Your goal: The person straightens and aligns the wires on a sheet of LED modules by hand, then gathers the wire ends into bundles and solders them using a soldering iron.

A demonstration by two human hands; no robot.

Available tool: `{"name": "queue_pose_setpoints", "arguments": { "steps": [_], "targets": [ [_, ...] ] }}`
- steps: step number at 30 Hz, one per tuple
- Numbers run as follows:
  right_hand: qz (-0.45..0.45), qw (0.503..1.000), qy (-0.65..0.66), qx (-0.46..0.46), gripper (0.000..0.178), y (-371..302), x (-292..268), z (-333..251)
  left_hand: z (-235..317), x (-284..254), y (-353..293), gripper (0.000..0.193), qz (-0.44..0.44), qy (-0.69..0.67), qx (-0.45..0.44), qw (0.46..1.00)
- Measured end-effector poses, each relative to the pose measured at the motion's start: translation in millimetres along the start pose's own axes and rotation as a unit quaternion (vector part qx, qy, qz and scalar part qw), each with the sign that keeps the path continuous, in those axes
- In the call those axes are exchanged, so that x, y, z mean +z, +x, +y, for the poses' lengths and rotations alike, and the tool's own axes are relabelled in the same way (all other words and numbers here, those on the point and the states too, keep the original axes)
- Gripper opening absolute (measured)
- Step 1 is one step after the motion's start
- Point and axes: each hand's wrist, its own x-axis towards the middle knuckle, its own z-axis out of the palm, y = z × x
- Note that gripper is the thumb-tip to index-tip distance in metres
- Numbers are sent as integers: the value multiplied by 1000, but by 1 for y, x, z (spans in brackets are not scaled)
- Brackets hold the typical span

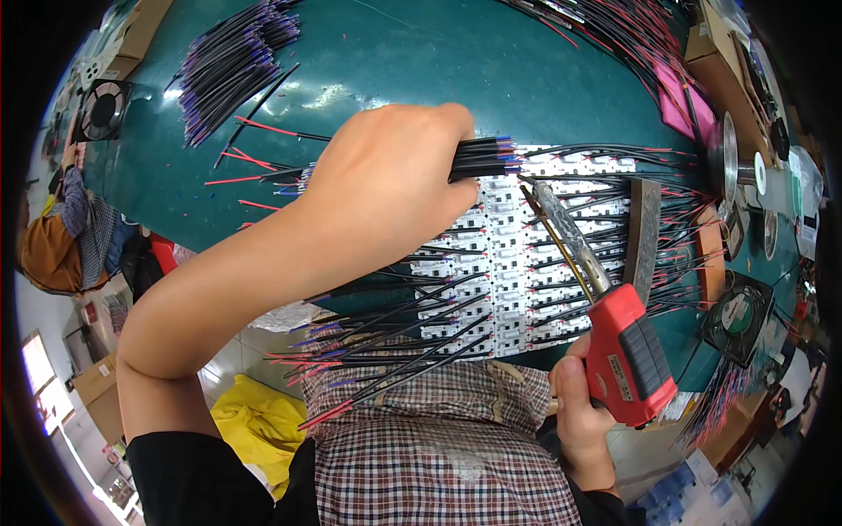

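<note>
One green table (377, 61), cardboard boxes (721, 74), left grip (395, 167) clamping wires (482, 159), right grip (581, 416) clamping soldering gun (624, 359)

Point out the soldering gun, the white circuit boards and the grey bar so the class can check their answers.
Soldering gun (608, 337): head view, on its red casing.
White circuit boards (506, 263): head view, on their middle strip.
Grey bar (643, 241): head view, midway along its length.

At a green table (368, 66), a person's left hand (395, 167) grips a bundle of dark wires (485, 158) over white circuit boards (504, 289) fringed with black leads (377, 360), while the right hand (581, 408) holds a red soldering gun (627, 359) angled toward the bundle, with another wire pile (232, 70) lying at upper left.
</note>
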Motion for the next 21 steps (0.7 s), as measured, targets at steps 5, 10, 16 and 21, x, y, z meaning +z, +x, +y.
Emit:
{"name": "queue_pose_setpoints", "arguments": {
  "steps": [5, 10, 16, 21],
  "targets": [
    [14, 1000, -24, 8, 31, -3, 2, 0, 3, 6, 0, 21, -12, -3, -14, 1000],
    [-4, 1000, -21, 20, 34, 0, 3, -2, 3, 8, 0, 25, -17, 43, -10, 999],
    [-10, 997, -52, 58, 27, 5, 4, -5, 4, 11, 1, 23, -17, 53, -9, 998],
    [-9, 995, -24, 95, 29, 8, 9, -7, 8, 11, 1, 20, -20, 51, -4, 998]
  ]
}}
